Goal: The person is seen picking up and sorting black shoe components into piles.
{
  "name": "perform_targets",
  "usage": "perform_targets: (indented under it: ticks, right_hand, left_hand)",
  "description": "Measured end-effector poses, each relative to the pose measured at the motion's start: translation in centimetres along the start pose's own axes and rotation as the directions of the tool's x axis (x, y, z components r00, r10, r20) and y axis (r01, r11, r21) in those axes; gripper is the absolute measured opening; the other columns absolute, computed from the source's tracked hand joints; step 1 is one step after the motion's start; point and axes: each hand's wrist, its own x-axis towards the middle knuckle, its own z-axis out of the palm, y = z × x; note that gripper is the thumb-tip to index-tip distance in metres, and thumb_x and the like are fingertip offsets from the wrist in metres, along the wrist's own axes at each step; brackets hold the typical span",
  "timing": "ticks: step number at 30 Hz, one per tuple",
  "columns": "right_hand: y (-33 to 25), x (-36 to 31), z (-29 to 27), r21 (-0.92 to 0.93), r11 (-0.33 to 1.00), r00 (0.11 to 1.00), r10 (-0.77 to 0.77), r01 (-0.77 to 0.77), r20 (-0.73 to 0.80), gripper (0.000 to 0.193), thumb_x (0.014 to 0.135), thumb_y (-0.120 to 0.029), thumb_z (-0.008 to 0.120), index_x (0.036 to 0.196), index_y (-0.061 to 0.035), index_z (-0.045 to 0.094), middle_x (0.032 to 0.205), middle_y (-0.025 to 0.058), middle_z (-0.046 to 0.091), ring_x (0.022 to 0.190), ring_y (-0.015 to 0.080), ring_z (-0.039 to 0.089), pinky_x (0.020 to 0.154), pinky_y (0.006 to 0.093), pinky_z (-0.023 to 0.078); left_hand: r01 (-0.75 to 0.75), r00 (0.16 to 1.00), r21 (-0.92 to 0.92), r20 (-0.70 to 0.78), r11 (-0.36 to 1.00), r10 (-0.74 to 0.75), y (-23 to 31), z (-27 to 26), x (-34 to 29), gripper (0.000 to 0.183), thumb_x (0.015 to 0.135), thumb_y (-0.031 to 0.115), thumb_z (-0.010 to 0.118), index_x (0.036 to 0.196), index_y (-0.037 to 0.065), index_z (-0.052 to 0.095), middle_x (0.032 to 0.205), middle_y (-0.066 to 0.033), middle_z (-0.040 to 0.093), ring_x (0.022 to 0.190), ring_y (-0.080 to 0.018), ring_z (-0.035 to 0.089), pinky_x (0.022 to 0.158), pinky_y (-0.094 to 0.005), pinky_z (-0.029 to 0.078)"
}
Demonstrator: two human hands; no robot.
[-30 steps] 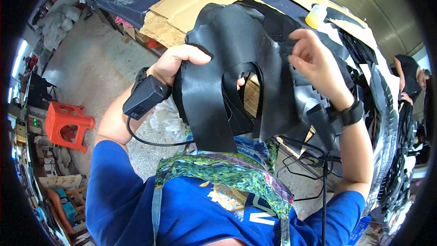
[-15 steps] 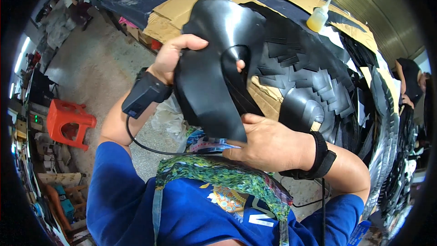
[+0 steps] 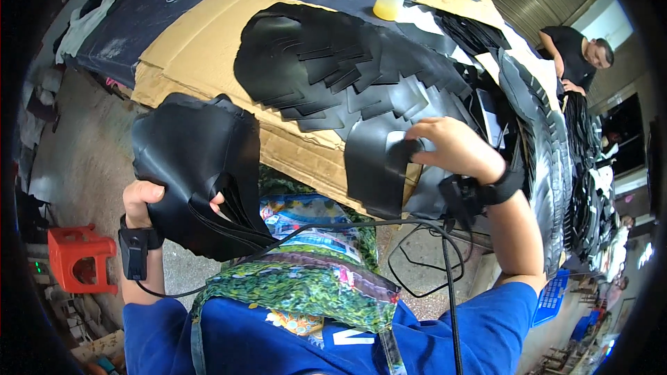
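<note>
My left hand [image 3: 142,198] grips a small stack of smooth black leather-like shoe upper pieces [image 3: 194,142], curved around an opening. Its thumb lies on top, and one fingertip shows through that opening. The stack hangs in front of the table's near edge. Over at the table, my right hand [image 3: 462,149] has its thumb and fingers closed on the edge of another curved black upper piece [image 3: 374,163]. This piece lies at the near end of the overlapping rows of black pieces [image 3: 340,62]. The exact pinch point is partly hidden by the fingers.
Cardboard sheets [image 3: 187,35] cover part of the dark table [image 3: 114,42]. A bottle of yellow liquid [image 3: 390,0] stands at the back. More black pieces hang at the right, where another person [image 3: 573,55] leans. A red stool [image 3: 80,257] stands on the floor at left.
My right hand has left the held stack and moved right to a piece on the table. The left hand has carried the stack left and lower. The view has shifted too.
</note>
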Motion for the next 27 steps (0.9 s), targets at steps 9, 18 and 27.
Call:
perform_targets:
  ticks: [9,18,27]
  right_hand:
    - [1.1,-2.0,3.8,-0.067,0.963,0.935,0.236,-0.262,-0.264,0.040,0.058,-0.019,0.069,0.089,-0.0033,0.048,0.086,0.0132,0.048,0.082,0.0294,0.053,0.069,0.0365,0.047]
    - [1.2,-3.1,4.6,-0.114,0.904,0.895,0.380,-0.413,-0.233,0.044,0.059,-0.018,0.065,0.094,0.0006,0.044,0.088,0.0175,0.048,0.082,0.0330,0.054,0.068,0.0391,0.048]
    - [2.0,-5.2,4.4,-0.026,0.844,0.838,0.528,-0.536,-0.140,0.052,0.064,-0.037,0.069,0.089,0.0037,0.049,0.080,0.0206,0.058,0.076,0.0346,0.059,0.067,0.0385,0.048]
  left_hand:
    - [-0.016,0.999,0.025,-0.029,1.000,0.017,-1.9,-0.1,0.1,0.068,0.057,0.025,0.057,0.109,-0.016,0.039,0.086,-0.0313,0.056,0.070,-0.0358,0.060,0.063,-0.0401,0.052]
    - [0.044,0.999,-0.022,0.001,0.999,-0.044,-2.4,0.7,1.3,0.068,0.058,0.021,0.059,0.112,-0.014,0.038,0.089,-0.0306,0.056,0.071,-0.0359,0.060,0.063,-0.0407,0.052]
    - [0.110,0.994,0.040,-0.020,0.993,-0.109,-2.3,1.3,1.9,0.070,0.056,0.024,0.060,0.111,-0.013,0.039,0.089,-0.0288,0.055,0.075,-0.0346,0.059,0.068,-0.0400,0.052]
